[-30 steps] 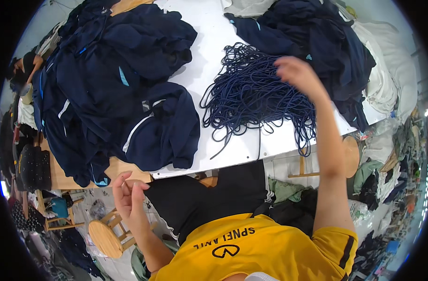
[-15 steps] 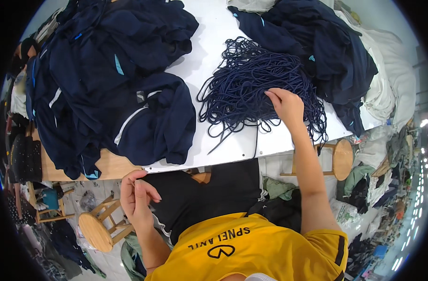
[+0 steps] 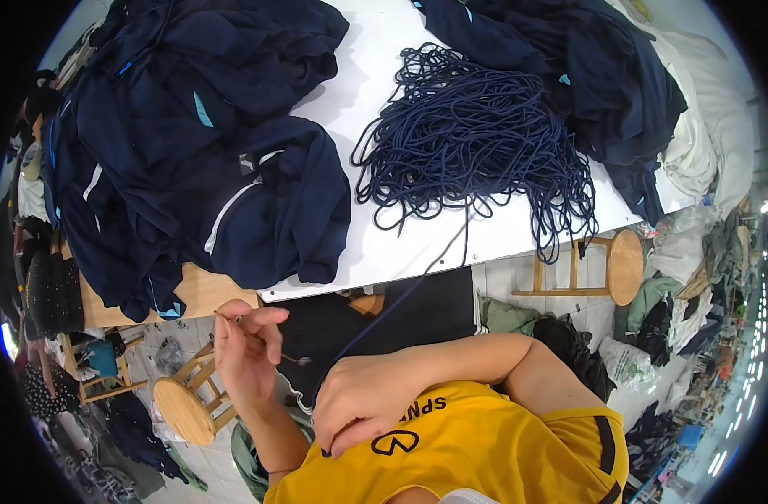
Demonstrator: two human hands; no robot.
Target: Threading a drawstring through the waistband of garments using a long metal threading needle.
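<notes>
A big tangle of navy cord [image 3: 484, 134] lies on the white table [image 3: 375, 248]. From its front edge a single strand [image 3: 409, 294] runs down over the table edge to my right hand [image 3: 363, 403], which is closed on it in front of my chest. The cord's end shows faintly below the fingers. My left hand [image 3: 249, 349] is beside it to the left, fingers bent around a thin, stick-like tool [image 3: 279, 354] with a small pale tip. Most of that tool is hidden by the fingers, so its kind is unclear.
Navy garments with white and light-blue trim [image 3: 191, 143] are heaped on the table's left. More dark garments [image 3: 585, 76] lie at the right, beside white cloth [image 3: 707, 126]. Wooden stools [image 3: 185, 410] stand below on both sides, among cloth piles on the floor.
My right hand has come from the cord pile to my chest, drawing a strand along. My left hand stays near the table edge, and the thin tool in it now shows.
</notes>
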